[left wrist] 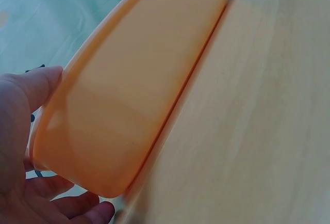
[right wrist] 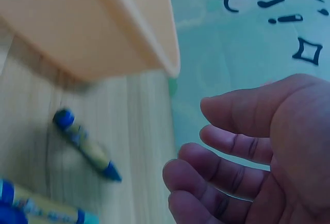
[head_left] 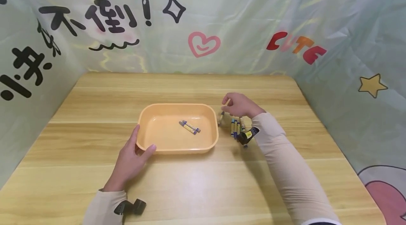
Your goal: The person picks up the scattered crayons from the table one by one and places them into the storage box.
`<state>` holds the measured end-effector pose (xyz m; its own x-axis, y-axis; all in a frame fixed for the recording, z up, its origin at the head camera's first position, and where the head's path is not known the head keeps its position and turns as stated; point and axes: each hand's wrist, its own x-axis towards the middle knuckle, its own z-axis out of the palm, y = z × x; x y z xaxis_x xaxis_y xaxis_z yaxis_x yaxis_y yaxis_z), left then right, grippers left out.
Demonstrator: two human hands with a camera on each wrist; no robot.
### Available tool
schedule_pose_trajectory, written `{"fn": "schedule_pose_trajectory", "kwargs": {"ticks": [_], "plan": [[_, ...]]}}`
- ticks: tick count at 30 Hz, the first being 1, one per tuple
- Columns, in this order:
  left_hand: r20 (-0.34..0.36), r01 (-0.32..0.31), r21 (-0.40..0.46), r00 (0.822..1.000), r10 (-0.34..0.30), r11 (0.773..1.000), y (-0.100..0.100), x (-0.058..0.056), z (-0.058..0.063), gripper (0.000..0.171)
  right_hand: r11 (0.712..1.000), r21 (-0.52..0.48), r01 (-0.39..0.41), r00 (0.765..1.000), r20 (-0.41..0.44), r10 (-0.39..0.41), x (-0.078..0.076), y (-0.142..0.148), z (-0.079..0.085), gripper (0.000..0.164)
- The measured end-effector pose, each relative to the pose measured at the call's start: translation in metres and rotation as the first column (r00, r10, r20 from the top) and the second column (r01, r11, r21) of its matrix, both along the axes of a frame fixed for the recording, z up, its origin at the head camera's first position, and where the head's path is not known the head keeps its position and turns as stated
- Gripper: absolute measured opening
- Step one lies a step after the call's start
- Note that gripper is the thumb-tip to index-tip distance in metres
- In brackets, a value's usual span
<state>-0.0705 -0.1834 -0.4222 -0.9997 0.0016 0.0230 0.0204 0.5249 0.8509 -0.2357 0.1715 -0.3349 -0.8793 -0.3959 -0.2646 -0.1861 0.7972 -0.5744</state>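
An orange plastic tray (head_left: pixel 177 149) stands on the table with two crayons (head_left: pixel 189 127) lying in it. My left hand (head_left: pixel 131 163) grips the tray's near left corner, thumb at the front rim and fingers along the left side. In the left wrist view, the thumb touches the tray's outer wall (left wrist: pixel 134 79). Beyond the tray's right side, my right hand (head_left: pixel 239 105) hovers with loosely curved fingers and holds nothing. Below it lies a single blue-tipped crayon (right wrist: pixel 87 144), apart from the tray. Several more crayons (head_left: pixel 234 128) lie side by side under the right wrist.
The wooden table (head_left: pixel 190 189) runs back to a pale printed cloth (head_left: pixel 241 13) that hangs behind it and at both sides. Black wrist cameras are strapped on both forearms; the right one (head_left: pixel 247 135) partly covers the crayons in the head view.
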Motion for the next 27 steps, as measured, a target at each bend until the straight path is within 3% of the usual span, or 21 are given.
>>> {"fn": "schedule_pose_trajectory", "kwargs": {"ticks": [14, 27], "plan": [[0.007, -0.004, 0.019, 1.0, 0.004, 1.0, -0.004, 0.001, 0.003, 0.093, 0.995, -0.006, 0.101, 0.992, 0.079, -0.101, -0.007, 0.044, -0.03, 0.021], [-0.017, -0.009, 0.021, 1.0, 0.009, 1.0, 0.0, -0.001, 0.0, 0.093, 0.981, 0.073, 0.178, 0.983, 0.035, -0.181, -0.003, 0.065, -0.048, 0.023]]}}
